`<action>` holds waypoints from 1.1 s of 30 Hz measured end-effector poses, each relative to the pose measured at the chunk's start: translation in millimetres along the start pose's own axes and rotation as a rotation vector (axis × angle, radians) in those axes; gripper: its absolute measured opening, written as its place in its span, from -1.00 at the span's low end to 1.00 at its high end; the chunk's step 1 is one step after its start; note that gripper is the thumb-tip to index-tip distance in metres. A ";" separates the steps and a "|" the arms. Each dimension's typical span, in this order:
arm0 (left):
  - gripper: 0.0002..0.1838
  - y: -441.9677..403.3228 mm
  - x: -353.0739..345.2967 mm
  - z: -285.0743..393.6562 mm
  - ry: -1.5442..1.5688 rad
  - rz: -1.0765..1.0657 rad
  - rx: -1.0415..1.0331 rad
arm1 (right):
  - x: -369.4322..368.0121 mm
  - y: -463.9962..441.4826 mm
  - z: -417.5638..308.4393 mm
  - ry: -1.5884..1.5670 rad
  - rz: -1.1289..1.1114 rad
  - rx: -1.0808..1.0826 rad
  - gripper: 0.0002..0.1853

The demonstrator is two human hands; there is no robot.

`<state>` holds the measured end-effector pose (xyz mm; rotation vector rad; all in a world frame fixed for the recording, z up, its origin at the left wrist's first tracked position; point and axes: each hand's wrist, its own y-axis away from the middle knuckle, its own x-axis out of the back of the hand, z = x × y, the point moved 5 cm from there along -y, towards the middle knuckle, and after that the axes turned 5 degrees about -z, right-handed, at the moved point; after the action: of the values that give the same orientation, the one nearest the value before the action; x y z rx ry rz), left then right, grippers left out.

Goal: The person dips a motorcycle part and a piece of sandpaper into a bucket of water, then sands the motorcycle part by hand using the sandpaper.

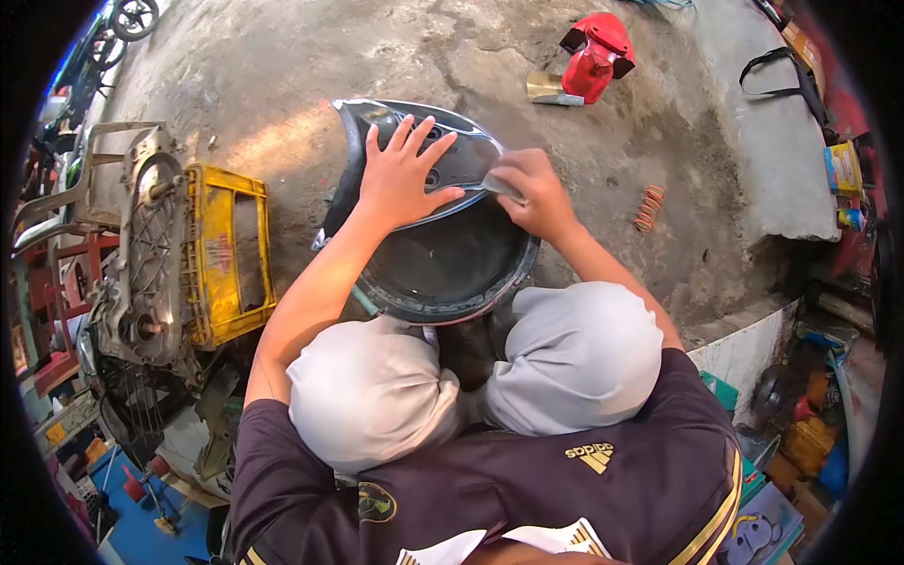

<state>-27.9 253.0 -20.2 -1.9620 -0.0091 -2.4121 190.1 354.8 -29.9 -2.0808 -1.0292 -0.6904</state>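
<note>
A dark, glossy curved plastic panel (473, 162), which looks like a motorcycle body panel, rests across a round black basin (443, 309) in front of my knees. My left hand (403, 179) lies on the panel with its fingers spread. At the panel's right-hand edge, my right hand (537, 196) is closed on a small, thin grey sheet (499, 185), pressed against the panel. The sheet's material is hard to make out, and my fingers hide part of it. Below the panel, the basin's dark inside shows.
A yellow plastic crate (218, 254) and a metal engine casing (151, 254) stand at the left. On the concrete floor (311, 56) are a red plastic part (598, 56) and an orange coil spring (649, 208). A grey ledge (753, 141) runs along the right.
</note>
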 end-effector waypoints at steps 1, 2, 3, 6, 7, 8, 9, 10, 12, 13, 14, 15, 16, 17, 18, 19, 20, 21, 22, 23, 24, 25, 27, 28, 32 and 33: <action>-0.08 -2.6 -2.5 2.3 -0.064 0.008 -0.002 | -4.1 2.1 3.1 0.000 -0.013 -0.010 -0.61; -0.08 -3.8 -5.4 3.9 -0.053 0.000 -0.001 | -7.3 4.6 3.3 0.008 0.012 0.025 -0.60; -0.07 -3.6 -5.3 4.3 -0.052 0.016 -0.007 | -9.7 6.1 2.7 0.013 0.043 0.063 -0.60; -0.06 -1.4 -1.4 2.1 -0.064 0.040 -0.014 | -6.9 2.2 13.7 0.048 0.125 -0.037 -0.62; -0.07 -1.3 -1.1 2.9 -0.073 0.041 -0.006 | -6.6 1.8 9.0 0.042 0.129 -0.044 -0.62; -0.07 -1.1 -1.2 4.1 -0.081 0.042 0.000 | -8.4 2.2 -0.9 0.028 0.064 0.019 -0.62; -0.07 -1.8 -2.0 4.9 -0.082 0.034 -0.003 | -11.2 1.8 -10.5 0.014 -0.003 0.085 -0.62; -0.08 -1.6 -2.3 4.7 -0.085 0.047 -0.003 | -10.6 1.3 -3.0 0.044 0.058 0.104 -0.60; -0.08 -0.7 -2.1 4.3 -0.107 0.059 -0.006 | -10.5 -0.4 7.5 0.062 0.111 0.039 -0.59; -0.08 -1.1 -3.1 2.7 -0.102 0.048 -0.002 | -8.9 1.6 7.6 0.092 0.163 -0.020 -0.57; -0.08 -1.7 -3.1 2.1 -0.104 0.075 -0.009 | -10.2 4.8 2.4 0.058 0.087 0.037 -0.59; -0.08 0.6 -5.5 3.2 -0.102 0.098 -0.015 | -10.7 8.5 -2.5 0.050 0.075 0.022 -0.59; -0.09 0.7 -7.4 2.8 -0.116 0.108 -0.016 | -11.6 8.6 -4.3 0.048 0.058 0.040 -0.58; -0.09 0.1 -8.5 2.6 -0.114 0.109 -0.018 | -12.4 5.5 -3.4 0.050 0.049 0.066 -0.58; -0.09 0.1 -8.2 2.6 -0.113 0.105 -0.016 | -10.2 5.6 1.9 0.089 0.140 -0.022 -0.58; -0.09 0.6 -7.3 2.8 -0.114 0.102 -0.013 | -11.1 8.1 0.3 0.091 0.140 -0.019 -0.58; -0.10 1.4 -6.3 3.5 -0.124 0.099 -0.012 | -11.7 10.5 -1.0 0.099 0.138 -0.022 -0.58; -0.10 1.9 -6.7 1.6 -0.126 0.104 -0.012 | -11.4 12.1 -3.6 0.107 0.137 -0.028 -0.58; -0.11 2.8 -8.5 0.1 -0.123 0.110 -0.014 | -15.5 13.3 -11.7 0.096 0.103 0.036 -0.58; -0.11 3.8 -9.5 0.5 -0.118 0.117 -0.020 | -16.8 14.6 -14.4 0.101 0.104 0.033 -0.58; -0.11 4.0 -8.4 1.8 -0.117 0.127 -0.025 | -16.3 14.2 -13.6 0.091 0.131 0.024 -0.58; -0.11 4.9 -8.3 1.7 -0.120 0.115 -0.020 | -16.6 13.2 -10.6 0.081 0.157 0.018 -0.58; -0.12 4.6 -4.1 -0.7 -0.126 0.115 -0.016 | -17.6 11.7 -3.1 0.090 0.185 -0.003 -0.58; -0.12 4.6 -4.1 0.5 -0.126 0.095 -0.008 | -18.4 12.2 -5.3 0.107 0.156 0.013 -0.58; -0.13 5.3 -5.2 -0.7 -0.097 0.113 0.000 | -19.4 4.5 -26.4 0.140 -0.055 0.164 -0.60; -0.13 6.8 -5.5 -0.5 -0.096 0.122 -0.005 | -21.7 4.8 -23.4 0.146 -0.063 0.170 -0.60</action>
<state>-27.1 246.3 -25.8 -2.0148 0.1116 -2.2442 178.8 324.7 -32.7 -1.8315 -1.0373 -0.7478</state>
